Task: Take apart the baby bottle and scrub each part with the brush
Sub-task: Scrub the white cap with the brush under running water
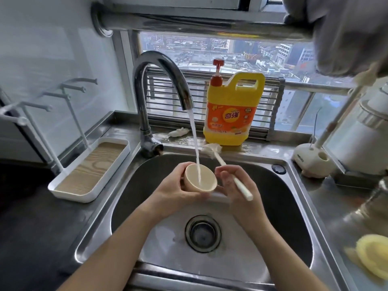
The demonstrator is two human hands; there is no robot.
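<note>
Cap (209,182), how does it look, and where?
— Beige, cup-shaped, mouth up over the sink (144,177); faucet (159,59) water (194,131) pours in. Left hand (174,190) curls round it.
— The other hand?
— Right hand (239,203) grips the white brush (243,189), bristles beside the stream.
— Around?
— Yellow detergent jug (231,110) behind; white tray (71,196) left.
</note>
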